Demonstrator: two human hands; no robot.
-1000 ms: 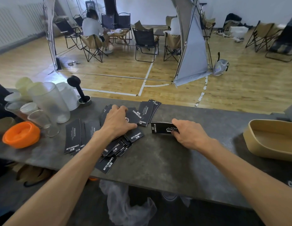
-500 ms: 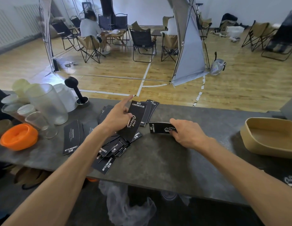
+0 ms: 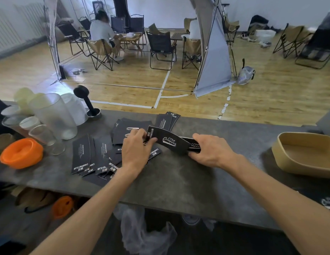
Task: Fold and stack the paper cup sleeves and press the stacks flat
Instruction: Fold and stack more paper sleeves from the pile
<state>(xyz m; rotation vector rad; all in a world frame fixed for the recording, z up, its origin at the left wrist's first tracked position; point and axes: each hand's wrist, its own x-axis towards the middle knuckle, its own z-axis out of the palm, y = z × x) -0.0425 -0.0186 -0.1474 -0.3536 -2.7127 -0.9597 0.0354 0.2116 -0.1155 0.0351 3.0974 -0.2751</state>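
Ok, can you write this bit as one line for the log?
step: stacking | left hand: pinches black sleeve | right hand: holds small stack | loose sleeves: spread on counter

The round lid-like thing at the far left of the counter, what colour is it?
Bright orange. The lid shows clearly in the head view, beside the frosted plastic cups.

Counter [image 3: 179, 181]: loose sleeves [image 3: 97, 155] spread left of centre. Held sleeve [image 3: 167, 140] raised between left hand [image 3: 136, 150] and right hand [image 3: 210, 150], overlapping a folded sleeve [image 3: 194, 146] under the right hand, possibly a small stack. Cups [image 3: 50, 116] and lid [image 3: 21, 152] far left; tamper [image 3: 86, 102] behind them. Tray [image 3: 306, 153] far right.
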